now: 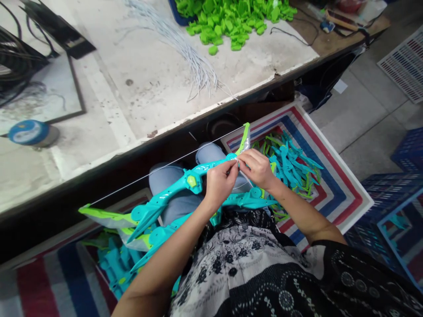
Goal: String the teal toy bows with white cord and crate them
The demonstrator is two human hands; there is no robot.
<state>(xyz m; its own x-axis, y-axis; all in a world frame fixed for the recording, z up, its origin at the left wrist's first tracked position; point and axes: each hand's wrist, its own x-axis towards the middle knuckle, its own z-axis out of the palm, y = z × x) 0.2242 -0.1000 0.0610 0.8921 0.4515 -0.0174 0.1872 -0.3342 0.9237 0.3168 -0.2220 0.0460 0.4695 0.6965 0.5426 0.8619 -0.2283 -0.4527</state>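
Note:
A toy bow (165,193), teal with lime-green tips, lies across my lap with a white string (165,165) stretched tight between its tips. My left hand (220,185) and my right hand (256,168) meet fingertip to fingertip beside its right limb. Both are closed in a pinch on a thin white cord (243,179), part of which loops below the fingers; its end is hidden. Beneath the hands rests a second teal bow (246,200), partly covered by my left forearm.
A striped lined bin (358,198) holds a pile of teal and green bows (287,158) on the right. More bows (115,259) lie at lower left. On the worktable (109,88) are a bundle of white cords (185,48), green plastic pieces (228,22) and a blue-lidded jar (29,133).

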